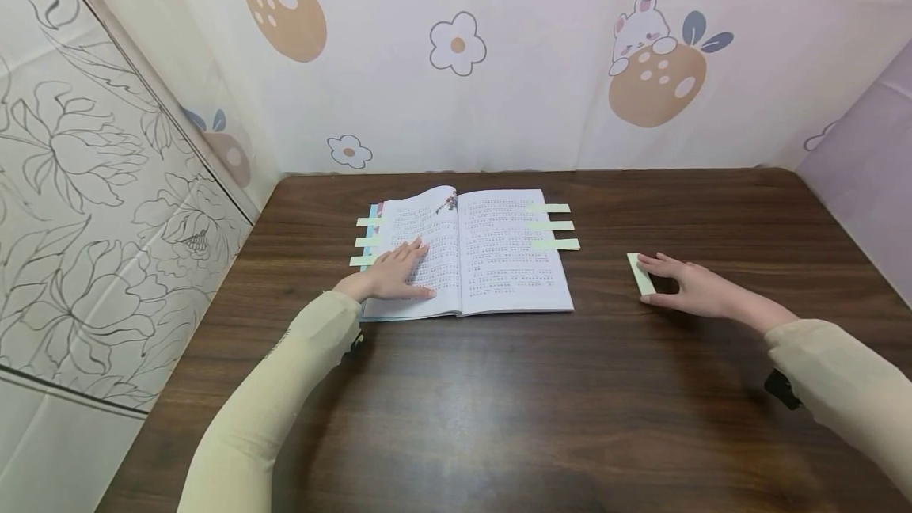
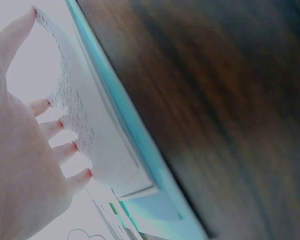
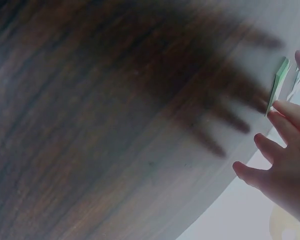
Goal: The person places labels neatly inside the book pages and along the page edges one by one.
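An open book (image 1: 506, 260) with printed pages lies on the brown table. My left hand (image 1: 395, 269) rests on its left page, fingers spread; the left wrist view shows the same hand (image 2: 25, 155) over the page and the blue cover edge (image 2: 135, 125) beneath. Right of the book is a small pale green pad of paper strips (image 1: 641, 275). At that pad my right hand (image 1: 687, 285) has its fingertips by the far end and its thumb by the near end. In the right wrist view, fairly straight fingers reach the pad (image 3: 277, 85).
Pale green paper tabs (image 1: 563, 226) stick out from the book's right edge. More tabs (image 1: 365, 242) jut from its left edge. The dark wood table (image 1: 456, 402) meets a wall covering (image 1: 527, 101) with rabbit and flower prints. A floral-patterned panel (image 1: 85, 180) stands at the left.
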